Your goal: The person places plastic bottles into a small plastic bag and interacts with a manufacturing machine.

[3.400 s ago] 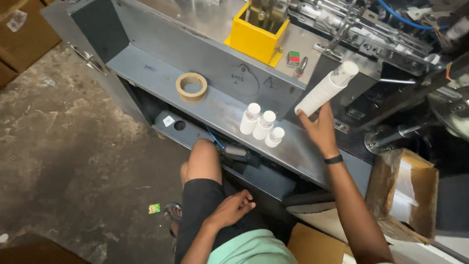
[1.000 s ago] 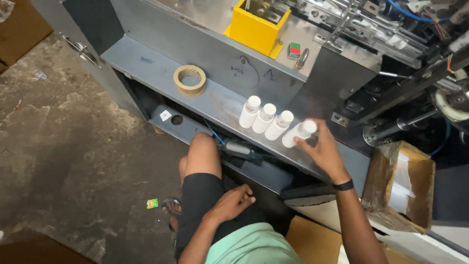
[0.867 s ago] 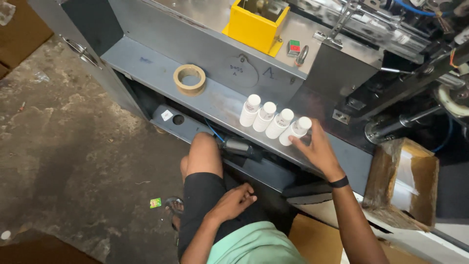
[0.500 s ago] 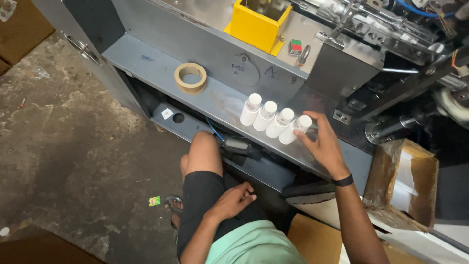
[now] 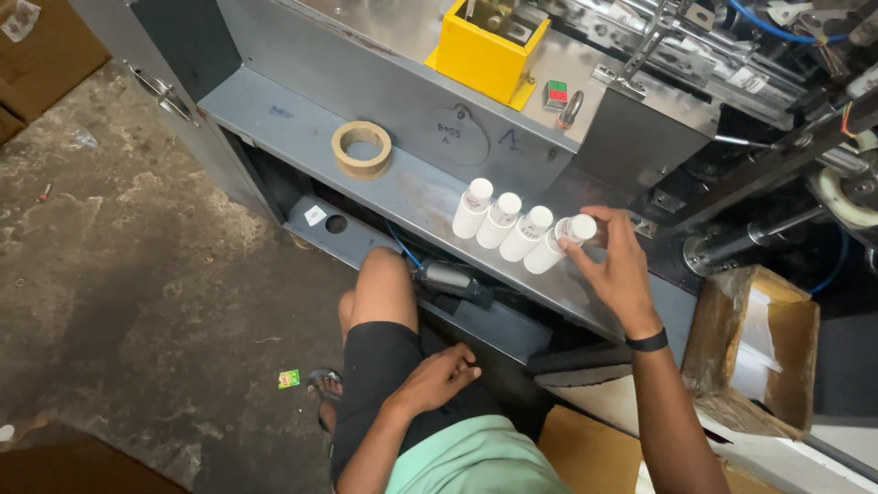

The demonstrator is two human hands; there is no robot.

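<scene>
I am in a factory or industrial workshop, seated at a large grey metal machine (image 5: 366,64). Its steel top carries a yellow box-shaped housing (image 5: 485,55), a red and green push-button switch (image 5: 556,91), metal rails, rods and a blue hose (image 5: 768,27). A grey shelf (image 5: 302,128) runs along the machine's front, holding a roll of brown tape (image 5: 362,148) and a row of tall stacks of white paper cups (image 5: 512,229). The floor (image 5: 119,293) is bare, stained, rough concrete. Open cardboard cartons (image 5: 759,348) stand beside the machine, and more brown cartons sit at the upper left edge.
</scene>
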